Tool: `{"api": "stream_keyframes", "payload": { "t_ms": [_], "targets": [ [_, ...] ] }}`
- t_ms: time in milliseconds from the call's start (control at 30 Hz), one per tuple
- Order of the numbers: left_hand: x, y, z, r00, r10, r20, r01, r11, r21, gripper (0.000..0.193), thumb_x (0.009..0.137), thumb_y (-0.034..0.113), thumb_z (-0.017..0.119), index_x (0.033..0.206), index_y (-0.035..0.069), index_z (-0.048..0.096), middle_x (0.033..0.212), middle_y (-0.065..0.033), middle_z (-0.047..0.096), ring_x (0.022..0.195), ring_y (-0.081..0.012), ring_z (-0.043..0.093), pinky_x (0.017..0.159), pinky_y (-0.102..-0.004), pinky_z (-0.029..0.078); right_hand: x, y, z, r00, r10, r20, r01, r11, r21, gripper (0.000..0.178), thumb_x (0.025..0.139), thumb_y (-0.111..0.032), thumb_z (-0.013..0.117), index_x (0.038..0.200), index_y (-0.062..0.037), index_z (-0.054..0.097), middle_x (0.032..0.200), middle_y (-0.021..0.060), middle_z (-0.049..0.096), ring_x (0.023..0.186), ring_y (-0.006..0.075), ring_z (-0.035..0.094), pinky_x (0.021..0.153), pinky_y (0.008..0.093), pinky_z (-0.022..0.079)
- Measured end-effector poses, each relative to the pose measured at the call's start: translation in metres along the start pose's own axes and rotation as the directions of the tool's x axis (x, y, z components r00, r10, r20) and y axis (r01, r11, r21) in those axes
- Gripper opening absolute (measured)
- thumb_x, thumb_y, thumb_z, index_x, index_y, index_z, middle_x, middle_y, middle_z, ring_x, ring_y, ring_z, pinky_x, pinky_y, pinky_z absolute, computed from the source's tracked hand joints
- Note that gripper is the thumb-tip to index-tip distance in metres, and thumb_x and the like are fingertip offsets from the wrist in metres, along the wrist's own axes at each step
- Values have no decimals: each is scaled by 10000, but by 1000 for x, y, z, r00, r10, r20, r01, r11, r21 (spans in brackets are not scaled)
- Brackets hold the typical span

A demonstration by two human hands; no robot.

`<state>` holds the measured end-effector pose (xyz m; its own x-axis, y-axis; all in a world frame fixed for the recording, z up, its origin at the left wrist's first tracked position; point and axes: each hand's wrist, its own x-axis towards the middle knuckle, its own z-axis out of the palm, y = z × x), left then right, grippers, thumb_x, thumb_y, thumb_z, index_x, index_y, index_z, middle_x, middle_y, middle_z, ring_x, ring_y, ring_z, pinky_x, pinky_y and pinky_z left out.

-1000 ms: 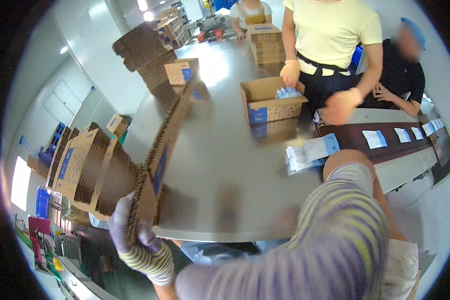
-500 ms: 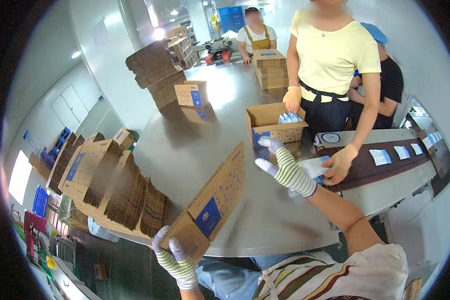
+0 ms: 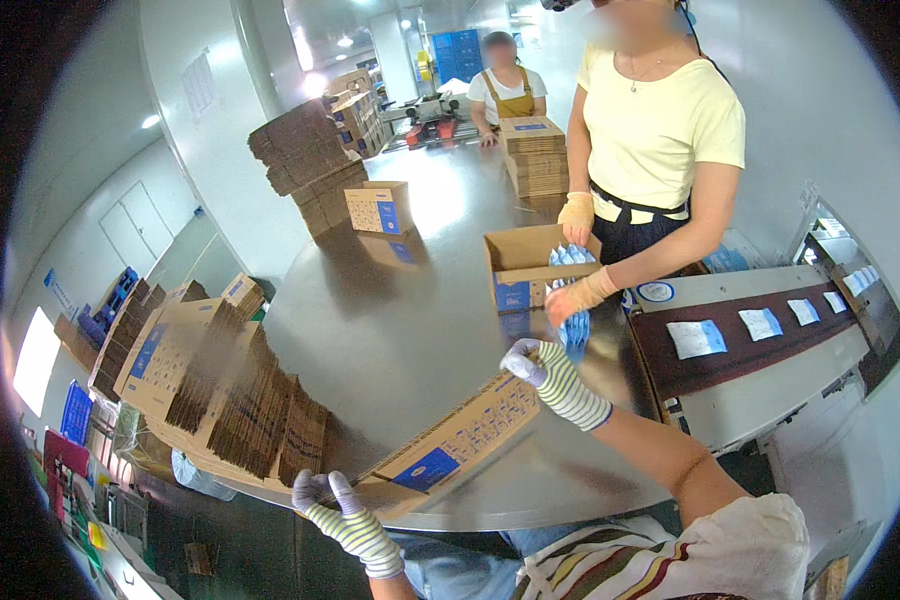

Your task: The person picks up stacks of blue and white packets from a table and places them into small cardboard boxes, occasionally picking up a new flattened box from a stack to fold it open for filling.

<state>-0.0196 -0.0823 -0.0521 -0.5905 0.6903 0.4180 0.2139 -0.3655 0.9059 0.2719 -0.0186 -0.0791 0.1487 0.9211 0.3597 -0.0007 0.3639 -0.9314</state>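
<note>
A flattened brown cardboard carton (image 3: 490,435) with a blue panel is tilted on edge over the near side of the metal table. My left hand (image 3: 350,522), in a striped glove, grips its near left end between thumb and fingers. At the far right end my right hand (image 3: 558,382), in a matching glove, is closed on the upper corner. Just beyond it, a co-worker's gloved hand (image 3: 578,297) holds blue-and-white packets (image 3: 574,332) against an open carton (image 3: 515,292). Their other hand (image 3: 576,217) is at that carton's far side.
Stacked flat cartons (image 3: 235,395) stand at the table's left edge, with another pile (image 3: 305,150) farther back. An upright carton (image 3: 378,208) and a flat bundle (image 3: 533,158) sit beyond. At right, a dark conveyor belt (image 3: 660,345) carries several packets. Another person stands at the far end.
My right hand came down and closed on the carton's far end; it had been open in the air. The carton swung lower. The co-worker's hand moved from the belt side to the open carton.
</note>
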Motion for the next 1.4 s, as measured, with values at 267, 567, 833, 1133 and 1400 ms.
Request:
{"api": "stream_keyframes", "payload": {
  "t_ms": [267,567,833,1133,1400],
  "targets": [
    [17,0,-18,961,-49,273,61,997,-36,384,846,139,633,1202,83,500,989,-6,472,950,-136,436,901,-314,363,13,2,16,999,-14,37,14,1000,-6,295,869,-217,626,1053,13,621,1028,74,652,968,148,590,898,284,455],
    [33,-31,-13,796,-53,603,-86,976,199,581,703,-110,524,1260,23,426,1156,-134,487,1061,-236,467,979,-331,351,3,-25,38,683,-196,704,629,648,-430,329,857,-330,607,757,-21,662,838,143,661,845,304,628,761,396,501],
    [39,4,3,846,288,448,-525,594,610,305,769,135,673,985,3,504,867,-184,520,792,-372,523,721,-443,456,36,-39,61,597,333,730,598,422,-682,705,890,-617,353,580,-38,611,621,182,604,611,373,601,593,458,487],
    [46,-7,56,565,-317,762,-711,282,644,595,944,492,317,733,55,661,703,-185,652,703,-351,646,683,-449,503,53,-10,78,606,376,701,568,413,-712,539,893,-521,434,751,-51,657,795,166,631,778,331,604,688,432,485],
    [34,-43,57,520,19,854,-757,473,451,377,889,352,507,1081,30,553,948,-202,616,854,-369,609,731,-463,492,45,16,87,695,52,718,674,301,-674,354,816,-440,569,897,-103,642,949,88,577,938,276,533,825,417,444]
  ]
}}
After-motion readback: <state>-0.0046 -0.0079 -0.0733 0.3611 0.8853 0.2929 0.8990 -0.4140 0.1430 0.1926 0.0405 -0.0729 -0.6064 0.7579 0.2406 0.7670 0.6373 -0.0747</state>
